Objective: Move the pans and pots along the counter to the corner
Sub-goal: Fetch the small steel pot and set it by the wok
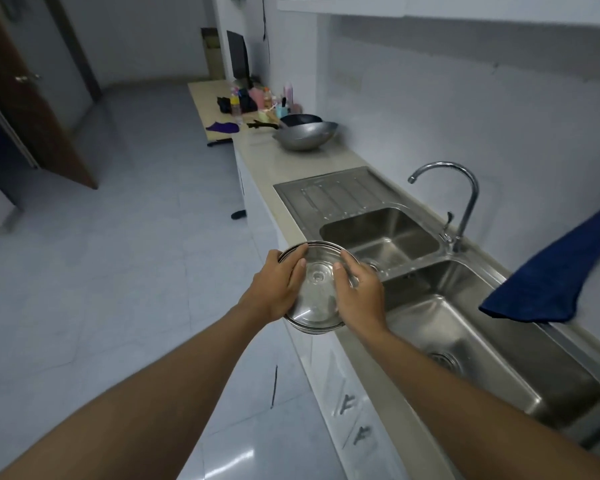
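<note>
I hold a steel pot [317, 289] with a glass lid in the air over the counter's front edge, beside the sink. My left hand [279, 289] grips its left rim and my right hand [355, 292] grips its right rim. Far along the counter [257, 157] a grey wok [305, 136] rests with a dark frying pan [300, 119] just behind it, its black handle pointing left.
A steel double sink [492, 341] with a drainboard [329, 192] and a tall tap [465, 202] fills the counter to my right. A blue cloth [561, 271] hangs at the right. Bottles and clutter [257, 98] crowd a wooden table beyond the pans. A tiled floor lies to the left.
</note>
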